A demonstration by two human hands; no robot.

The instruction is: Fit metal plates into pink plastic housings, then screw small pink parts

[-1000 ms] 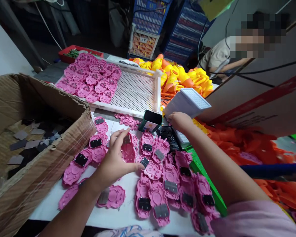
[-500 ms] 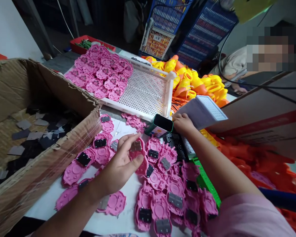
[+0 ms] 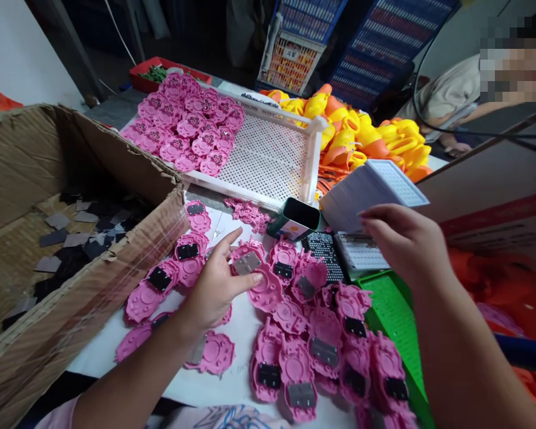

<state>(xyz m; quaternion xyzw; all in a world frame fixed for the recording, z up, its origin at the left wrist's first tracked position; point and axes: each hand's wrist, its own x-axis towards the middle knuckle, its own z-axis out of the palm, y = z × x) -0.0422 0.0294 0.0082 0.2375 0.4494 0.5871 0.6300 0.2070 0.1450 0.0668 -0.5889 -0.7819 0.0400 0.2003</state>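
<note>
One pink shell (image 3: 267, 291) is resting in the left hand (image 3: 217, 283), thumb clamping it, mid-scene. More shells (image 3: 297, 363) are lying left, right and near. The right hand (image 3: 406, 238), fingers bent, is hovering near the white box (image 3: 361, 250); whether it's pinching anything, I can't tell.

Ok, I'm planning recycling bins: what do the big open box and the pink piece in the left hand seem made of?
The box looks like matt brown cardboard, with ragged edges. The pink piece in the left hand seems moulded plastic, slightly glossy, with raised details; its grey plate could be metal.
</note>
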